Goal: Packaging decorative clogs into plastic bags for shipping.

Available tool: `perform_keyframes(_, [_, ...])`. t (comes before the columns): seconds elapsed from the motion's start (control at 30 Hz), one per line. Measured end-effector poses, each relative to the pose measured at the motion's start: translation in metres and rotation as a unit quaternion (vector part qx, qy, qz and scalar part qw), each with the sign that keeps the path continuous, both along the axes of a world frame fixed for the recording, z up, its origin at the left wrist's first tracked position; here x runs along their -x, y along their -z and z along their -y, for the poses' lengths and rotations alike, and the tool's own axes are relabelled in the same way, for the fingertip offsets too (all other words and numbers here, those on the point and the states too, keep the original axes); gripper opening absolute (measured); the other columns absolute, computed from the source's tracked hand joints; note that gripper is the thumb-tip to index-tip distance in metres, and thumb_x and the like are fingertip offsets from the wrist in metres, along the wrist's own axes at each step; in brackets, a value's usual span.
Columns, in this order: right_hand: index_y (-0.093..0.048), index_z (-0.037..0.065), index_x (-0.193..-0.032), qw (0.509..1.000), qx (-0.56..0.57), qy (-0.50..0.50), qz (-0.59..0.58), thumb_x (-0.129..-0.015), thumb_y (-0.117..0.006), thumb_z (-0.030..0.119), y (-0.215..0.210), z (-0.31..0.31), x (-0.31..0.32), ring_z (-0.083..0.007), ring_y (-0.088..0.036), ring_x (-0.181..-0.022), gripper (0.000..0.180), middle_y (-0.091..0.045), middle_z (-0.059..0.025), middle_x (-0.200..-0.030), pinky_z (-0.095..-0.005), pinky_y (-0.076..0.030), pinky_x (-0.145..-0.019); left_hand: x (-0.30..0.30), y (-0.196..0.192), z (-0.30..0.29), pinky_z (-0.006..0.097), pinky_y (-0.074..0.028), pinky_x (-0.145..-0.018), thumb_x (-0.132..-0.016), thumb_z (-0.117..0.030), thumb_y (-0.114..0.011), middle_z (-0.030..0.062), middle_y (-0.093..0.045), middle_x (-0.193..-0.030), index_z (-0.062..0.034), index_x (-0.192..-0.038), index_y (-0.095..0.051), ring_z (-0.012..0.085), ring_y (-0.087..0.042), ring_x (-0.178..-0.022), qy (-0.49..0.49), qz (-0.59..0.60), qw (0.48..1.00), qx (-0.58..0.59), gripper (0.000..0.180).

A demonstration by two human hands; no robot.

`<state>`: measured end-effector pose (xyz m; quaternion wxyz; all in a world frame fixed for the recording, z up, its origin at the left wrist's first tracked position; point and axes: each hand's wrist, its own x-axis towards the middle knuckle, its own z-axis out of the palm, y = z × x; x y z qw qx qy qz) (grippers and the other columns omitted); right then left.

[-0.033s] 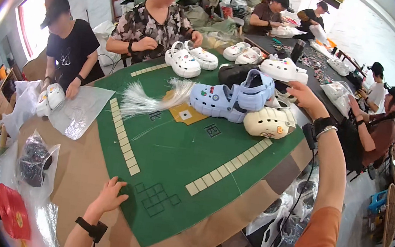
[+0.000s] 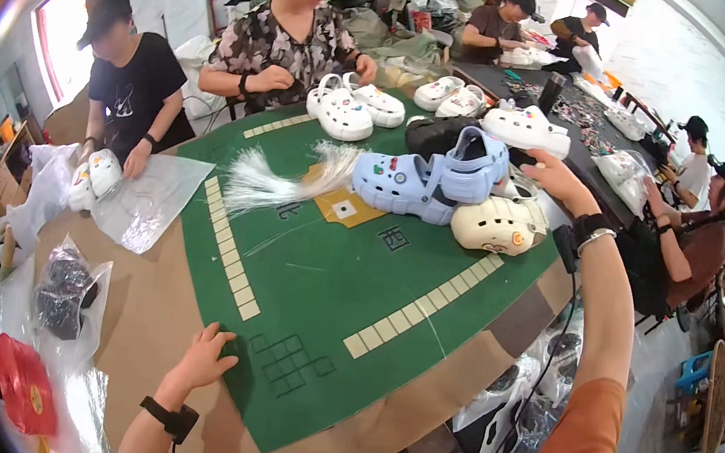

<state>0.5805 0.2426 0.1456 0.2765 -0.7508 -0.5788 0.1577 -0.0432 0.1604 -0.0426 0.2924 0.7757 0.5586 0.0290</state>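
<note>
My left hand [image 2: 203, 358] lies at the near left edge of the green mat [image 2: 319, 289], fingers spread, holding nothing. Out at the far right, my right hand [image 2: 564, 182] reaches in beside the pile of clogs with its fingers stretched; part of them is hard to make out against the shoes. Nearest to it are a cream clog [image 2: 496, 228] with charms and a white clog [image 2: 526, 131]. Light blue clogs [image 2: 395, 185] with charms lie to their left, one tipped on the other. A black shoe [image 2: 432, 135] is partly hidden behind them. A bundle of white strands [image 2: 252, 184] lies left of the blue clogs.
White clogs [image 2: 344, 116] stand at the mat's far side. A person at the left handles a white pair [image 2: 97, 180] over a plastic bag [image 2: 152, 210]. A red roll [image 2: 26, 384] and a bagged dark item [image 2: 64, 294] lie at the near left. Other people work at a dark table [image 2: 567, 107].
</note>
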Motion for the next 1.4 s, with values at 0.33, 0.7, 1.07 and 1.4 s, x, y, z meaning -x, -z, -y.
perform_keyframes(0.33, [-0.050,0.023,-0.124,0.919,0.056,-0.080,0.383,-0.078,-0.056,0.029,0.078,-0.089,0.114,-0.0303,-0.051,-0.108,0.047,-0.057,-0.0137,-0.112,-0.0663,-0.024,-0.092,-0.005,-0.007,0.005,0.052,-0.037,-0.094,-0.078,-0.027,-0.063,0.0215,-0.030,-0.134,-0.0109,-0.123,-0.045,0.0405,-0.027,-0.125,0.022,-0.110,0.994,0.008,0.052])
perform_keyframes(0.7, [-0.068,0.016,-0.085,0.866,-0.006,-0.030,0.499,-0.077,-0.055,0.019,0.108,-0.129,0.116,-0.0262,-0.062,-0.083,0.015,-0.062,-0.0095,-0.089,-0.0486,-0.040,-0.069,-0.015,0.006,0.011,0.059,-0.041,-0.081,-0.073,-0.030,-0.068,0.0221,-0.035,-0.124,-0.0080,-0.118,-0.045,0.0423,-0.034,-0.116,0.050,-0.149,0.984,-0.080,0.055])
perform_keyframes(1.07, [-0.066,0.008,-0.084,0.976,-0.097,-0.023,0.195,-0.065,-0.069,0.044,-0.034,-0.083,0.122,-0.0290,-0.061,-0.074,0.041,-0.064,-0.0130,-0.077,-0.0373,-0.045,-0.065,-0.016,-0.031,-0.025,0.047,-0.036,-0.094,-0.077,-0.025,-0.065,0.0237,-0.043,-0.124,-0.0046,-0.117,-0.049,0.0419,-0.040,-0.113,0.059,0.114,0.991,0.040,0.048])
perform_keyframes(1.4, [-0.065,0.014,-0.085,0.949,-0.155,-0.183,0.206,-0.068,-0.068,0.043,0.014,0.001,0.220,-0.0273,-0.059,-0.072,0.033,-0.058,-0.0093,-0.077,-0.0388,-0.045,-0.061,-0.133,-0.124,-0.035,0.040,-0.038,-0.095,-0.084,-0.013,-0.057,0.0188,-0.016,-0.145,-0.0106,-0.142,-0.010,0.0272,-0.035,-0.125,-0.004,0.396,0.917,0.053,0.074])
